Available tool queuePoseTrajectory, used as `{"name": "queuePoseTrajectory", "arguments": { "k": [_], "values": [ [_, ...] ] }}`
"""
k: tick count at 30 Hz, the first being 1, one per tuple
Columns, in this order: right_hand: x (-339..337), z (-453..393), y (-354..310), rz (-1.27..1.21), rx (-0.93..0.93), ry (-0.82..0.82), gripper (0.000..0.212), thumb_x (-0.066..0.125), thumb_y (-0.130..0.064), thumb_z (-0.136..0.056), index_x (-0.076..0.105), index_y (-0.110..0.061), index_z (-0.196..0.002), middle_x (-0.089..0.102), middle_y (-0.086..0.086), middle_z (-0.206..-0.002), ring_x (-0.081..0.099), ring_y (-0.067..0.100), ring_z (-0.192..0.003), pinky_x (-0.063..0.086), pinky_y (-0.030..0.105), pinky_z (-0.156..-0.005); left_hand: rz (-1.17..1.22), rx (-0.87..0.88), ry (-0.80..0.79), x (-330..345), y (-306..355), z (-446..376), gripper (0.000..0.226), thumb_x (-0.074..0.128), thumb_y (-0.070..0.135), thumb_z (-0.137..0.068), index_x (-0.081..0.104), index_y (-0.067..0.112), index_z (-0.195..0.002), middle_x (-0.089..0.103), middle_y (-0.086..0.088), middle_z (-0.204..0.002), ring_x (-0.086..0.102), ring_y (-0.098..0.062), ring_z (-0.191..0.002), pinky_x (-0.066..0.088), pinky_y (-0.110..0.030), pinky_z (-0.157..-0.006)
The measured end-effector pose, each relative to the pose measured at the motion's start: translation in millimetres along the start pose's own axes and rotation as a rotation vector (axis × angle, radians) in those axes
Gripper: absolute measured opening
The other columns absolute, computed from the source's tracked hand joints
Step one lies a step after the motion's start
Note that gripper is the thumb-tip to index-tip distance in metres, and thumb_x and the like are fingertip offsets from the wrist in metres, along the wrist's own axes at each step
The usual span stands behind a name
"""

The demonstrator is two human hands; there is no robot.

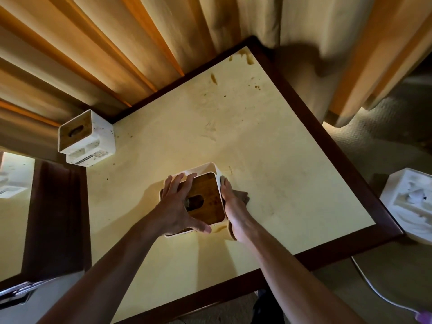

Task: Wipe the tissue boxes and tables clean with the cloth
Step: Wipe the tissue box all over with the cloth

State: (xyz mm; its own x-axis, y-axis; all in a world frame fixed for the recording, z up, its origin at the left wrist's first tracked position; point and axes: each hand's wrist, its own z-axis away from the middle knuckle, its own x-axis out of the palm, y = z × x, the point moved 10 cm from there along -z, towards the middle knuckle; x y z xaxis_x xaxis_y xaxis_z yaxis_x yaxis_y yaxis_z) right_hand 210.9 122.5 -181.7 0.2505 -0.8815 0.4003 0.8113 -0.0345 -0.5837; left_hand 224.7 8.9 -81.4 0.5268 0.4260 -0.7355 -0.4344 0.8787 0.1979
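Observation:
A white tissue box (211, 202) with a brown wooden lid stands in the middle of the cream table (268, 148). My left hand (180, 206) lies over the lid, fingers spread and thumb hooked on the box's near edge. My right hand (232, 204) presses a brown cloth (243, 196) flat against the box's right side; most of the cloth is hidden under the hand. A second white tissue box (86, 137) with a wooden lid sits at the table's far left corner. Brown stains (249, 58) mark the tabletop near the far corner.
Tan curtains (117, 54) hang behind the table. The table has a dark wood rim (327, 141). Another table (14, 206) lies at the left. A white moulded object (411, 202) and a white cable (374, 286) lie on the carpet at the right.

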Motion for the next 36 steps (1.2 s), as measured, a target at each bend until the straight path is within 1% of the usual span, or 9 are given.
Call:
{"name": "queuePoseTrajectory", "arguments": {
  "k": [5,10,12,15,18,21,27,32,36],
  "values": [
    [7,-1,-42,0.054,0.089,0.014,0.072,0.027,-0.086,-0.079,0.062,-0.033,-0.114,0.068,0.011,-0.110,0.067,0.028,-0.097,0.057,0.050,-0.083,0.019,-0.005,0.000,1,-4,-2,0.153,0.089,0.068,-0.041,-0.010,0.044,-0.155,-0.020,0.016,-0.162,-0.027,-0.014,-0.148,0.005,-0.049,-0.122],
    [10,-9,-65,0.163,-0.112,0.047,0.069,0.027,-0.081,-0.077,0.045,-0.046,-0.133,0.038,0.000,-0.153,0.039,0.025,-0.139,0.035,0.057,-0.110,-0.001,-0.001,-0.012,0,-1,-1,0.152,0.087,0.069,-0.043,-0.011,0.042,-0.155,-0.021,0.016,-0.161,-0.026,-0.016,-0.148,0.004,-0.049,-0.122],
    [10,10,-80,0.126,-0.220,0.038,0.052,0.030,-0.064,-0.096,0.038,-0.043,-0.143,0.038,-0.006,-0.152,0.038,0.019,-0.139,0.040,0.045,-0.110,0.004,0.002,-0.009,1,-1,-2,0.152,0.087,0.070,-0.042,-0.011,0.042,-0.155,-0.021,0.015,-0.162,-0.026,-0.016,-0.148,0.005,-0.050,-0.122],
    [-1,31,-79,0.009,-0.328,0.032,0.035,0.040,-0.036,-0.105,0.050,-0.037,-0.138,0.052,-0.011,-0.126,0.055,0.008,-0.116,0.053,0.020,-0.087,-0.003,-0.004,-0.012,2,-2,-3,0.152,0.086,0.071,-0.043,-0.012,0.042,-0.155,-0.022,0.016,-0.161,-0.027,-0.015,-0.148,0.006,-0.051,-0.121],
    [-3,45,-71,-0.010,-0.433,-0.016,0.032,0.045,-0.027,-0.103,0.060,-0.048,-0.123,0.048,-0.003,-0.138,0.051,0.009,-0.126,0.048,0.038,-0.104,-0.020,-0.014,-0.016,3,-4,-3,0.152,0.085,0.073,-0.043,-0.014,0.042,-0.155,-0.023,0.016,-0.161,-0.028,-0.016,-0.148,0.007,-0.051,-0.121],
    [-1,53,-58,-0.086,-0.472,-0.091,0.033,0.048,-0.019,-0.101,0.065,-0.040,-0.120,0.041,-0.012,-0.149,0.039,0.000,-0.136,0.039,0.035,-0.112,-0.001,-0.012,-0.010,2,-4,-3,0.152,0.087,0.070,-0.043,-0.013,0.044,-0.154,-0.022,0.017,-0.161,-0.028,-0.015,-0.148,0.010,-0.053,-0.121],
    [-1,64,-33,-0.141,-0.463,-0.120,0.039,0.045,-0.028,-0.098,0.056,-0.047,-0.130,0.033,-0.008,-0.155,0.028,0.008,-0.144,0.031,0.045,-0.117,0.000,-0.013,-0.001,0,-1,-1,0.153,0.089,0.068,-0.041,-0.012,0.045,-0.154,-0.021,0.016,-0.161,-0.027,-0.015,-0.148,0.012,-0.053,-0.121],
    [2,66,-17,-0.037,-0.331,-0.120,0.040,0.028,-0.045,-0.101,0.026,-0.057,-0.139,0.019,-0.014,-0.160,0.020,0.007,-0.146,0.021,0.034,-0.119,0.005,-0.019,0.001,1,-2,-2,0.153,0.089,0.068,-0.042,-0.012,0.045,-0.154,-0.021,0.016,-0.161,-0.027,-0.015,-0.148,0.012,-0.054,-0.120],
    [6,49,-2,-0.059,-0.216,-0.145,0.069,0.036,-0.071,-0.086,0.017,-0.050,-0.149,0.018,-0.011,-0.161,0.021,0.016,-0.147,0.018,0.050,-0.120,-0.008,-0.018,0.003,1,-3,-2,0.152,0.088,0.069,-0.042,-0.012,0.046,-0.153,-0.020,0.016,-0.161,-0.026,-0.016,-0.148,0.012,-0.055,-0.120]
  ]
}}
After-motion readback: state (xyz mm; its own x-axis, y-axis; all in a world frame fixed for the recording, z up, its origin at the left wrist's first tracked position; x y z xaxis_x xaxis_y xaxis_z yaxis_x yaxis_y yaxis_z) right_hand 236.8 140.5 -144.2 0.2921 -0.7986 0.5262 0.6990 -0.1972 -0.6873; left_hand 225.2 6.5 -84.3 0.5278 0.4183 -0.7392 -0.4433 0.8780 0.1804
